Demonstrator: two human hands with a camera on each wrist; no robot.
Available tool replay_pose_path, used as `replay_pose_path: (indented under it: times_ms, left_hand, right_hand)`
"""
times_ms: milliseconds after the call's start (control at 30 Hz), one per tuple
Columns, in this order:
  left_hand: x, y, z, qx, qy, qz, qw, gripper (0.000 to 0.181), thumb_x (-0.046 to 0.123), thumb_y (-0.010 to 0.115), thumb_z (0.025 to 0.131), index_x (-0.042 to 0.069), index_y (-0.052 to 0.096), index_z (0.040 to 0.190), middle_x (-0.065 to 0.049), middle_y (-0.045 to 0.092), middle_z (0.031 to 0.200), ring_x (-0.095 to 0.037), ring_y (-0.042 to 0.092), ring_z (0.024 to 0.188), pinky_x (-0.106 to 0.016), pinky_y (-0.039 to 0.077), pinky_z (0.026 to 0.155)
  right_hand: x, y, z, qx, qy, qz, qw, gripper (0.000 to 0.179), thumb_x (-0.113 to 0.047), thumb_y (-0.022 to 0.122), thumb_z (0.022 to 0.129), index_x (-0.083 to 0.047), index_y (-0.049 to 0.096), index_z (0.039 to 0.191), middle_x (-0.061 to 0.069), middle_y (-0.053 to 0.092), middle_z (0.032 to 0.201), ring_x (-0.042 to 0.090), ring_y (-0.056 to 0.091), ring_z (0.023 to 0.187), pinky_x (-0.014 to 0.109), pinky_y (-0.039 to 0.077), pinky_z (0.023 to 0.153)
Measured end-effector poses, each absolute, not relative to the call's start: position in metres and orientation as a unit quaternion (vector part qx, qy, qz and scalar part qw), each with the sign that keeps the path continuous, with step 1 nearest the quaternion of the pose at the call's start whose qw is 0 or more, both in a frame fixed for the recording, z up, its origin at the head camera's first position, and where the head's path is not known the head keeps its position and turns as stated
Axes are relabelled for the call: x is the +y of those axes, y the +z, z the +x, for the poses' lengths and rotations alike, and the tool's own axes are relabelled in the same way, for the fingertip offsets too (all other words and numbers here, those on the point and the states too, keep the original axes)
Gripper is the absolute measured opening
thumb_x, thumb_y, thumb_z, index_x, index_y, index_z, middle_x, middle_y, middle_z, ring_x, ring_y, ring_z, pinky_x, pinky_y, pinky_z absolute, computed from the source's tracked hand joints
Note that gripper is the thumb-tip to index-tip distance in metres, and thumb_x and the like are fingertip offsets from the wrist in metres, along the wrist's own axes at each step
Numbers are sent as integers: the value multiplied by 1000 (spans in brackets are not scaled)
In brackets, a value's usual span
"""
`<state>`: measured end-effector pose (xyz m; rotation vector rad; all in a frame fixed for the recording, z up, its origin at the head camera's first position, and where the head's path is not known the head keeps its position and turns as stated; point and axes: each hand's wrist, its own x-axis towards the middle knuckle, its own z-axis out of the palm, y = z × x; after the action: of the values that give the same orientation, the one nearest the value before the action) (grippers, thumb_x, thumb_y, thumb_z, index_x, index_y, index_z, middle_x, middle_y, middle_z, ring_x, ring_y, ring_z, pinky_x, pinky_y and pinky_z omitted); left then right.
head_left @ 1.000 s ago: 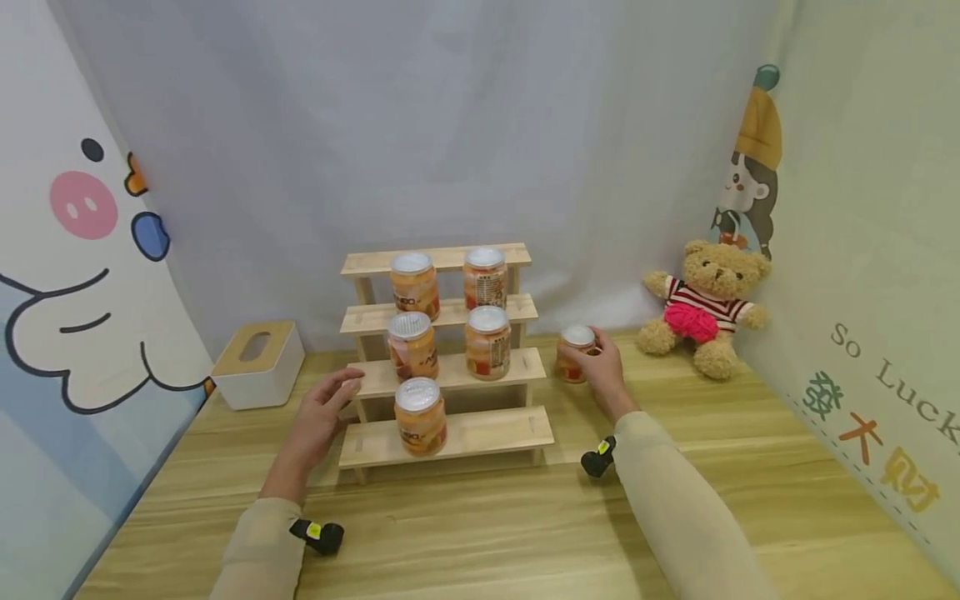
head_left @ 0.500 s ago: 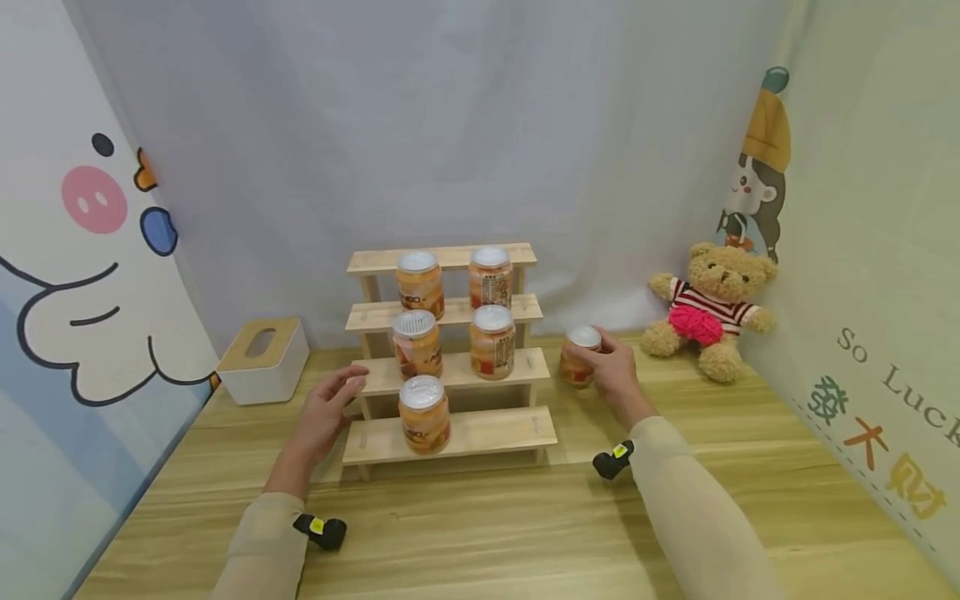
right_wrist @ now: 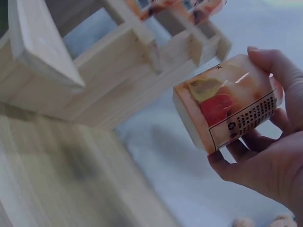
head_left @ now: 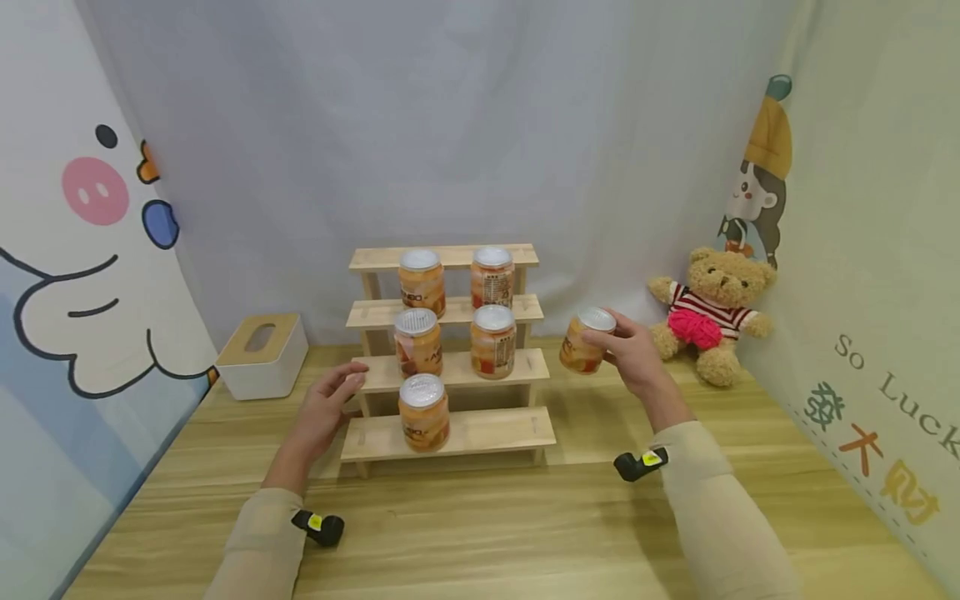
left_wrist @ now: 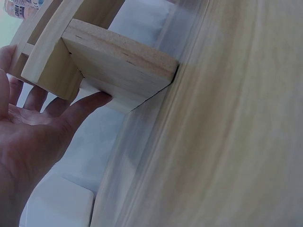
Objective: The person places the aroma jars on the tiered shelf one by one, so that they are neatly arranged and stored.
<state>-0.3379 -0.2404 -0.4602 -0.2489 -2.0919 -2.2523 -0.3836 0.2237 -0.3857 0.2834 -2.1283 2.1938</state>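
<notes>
My right hand [head_left: 637, 354] grips an orange-labelled can [head_left: 582, 343] with a silver lid, off the table to the right of the stepped wooden shelf [head_left: 495, 429]. The can tilts, and in the right wrist view its base points toward the shelf. Thumb and fingers lie on opposite sides of it. My left hand [head_left: 318, 417] holds the shelf's left end, some fingers passing behind the wood. One finger [left_wrist: 90, 105] lies straight along a side panel in the left wrist view. Similar cans stand on the shelf: two on each of the middle tiers and one can [head_left: 423, 417] on the lowest.
A white tissue box [head_left: 262, 358] with a wooden top stands at the back left. A teddy bear [head_left: 716, 312] in a striped sweater sits at the back right. A grey curtain [head_left: 480, 125] closes off the back, and printed panels flank the wooden table [head_left: 480, 533].
My right hand has lifted the can from the table and tilted it, the wrist shifting rightward. My left hand stays at the shelf's left end. The cans on the shelf have not moved.
</notes>
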Motion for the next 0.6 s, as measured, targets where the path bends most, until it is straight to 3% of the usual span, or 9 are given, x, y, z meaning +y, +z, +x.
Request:
replay_pose_path:
  times_ms: [200, 400, 600]
  left_hand:
    - [-240, -460, -339, -682, -727, -80, 28, 31, 26, 56, 105, 6, 57, 128, -6, 40, 144, -20, 40, 123, -36, 54, 80]
    - [-241, -459, -338, -681, -727, -79, 25, 24, 27, 56, 105, 13, 61, 124, -11, 29, 157, -22, 36, 128, -34, 53, 80]
    - [-241, -460, -337, -686, -723, -78, 25, 25, 27, 56, 105, 13, 60, 125, -11, 26, 160, -25, 32, 133, -34, 53, 81]
  right_hand:
    - [224, -370, -362, -681, 713, 161, 30, 57, 2, 69, 91, 10, 46, 142, -4, 68, 106, 14, 63, 99, 30, 53, 83]
    - [215, -362, -343, -667, 707, 234, -3, 57, 8, 68, 89, 13, 46, 140, 4, 67, 111, 18, 63, 101, 30, 54, 84]
    - [200, -361, -329, -665, 696, 268, -28, 54, 11, 69, 85, 14, 51, 136, 7, 68, 109, 18, 64, 98, 31, 55, 82]
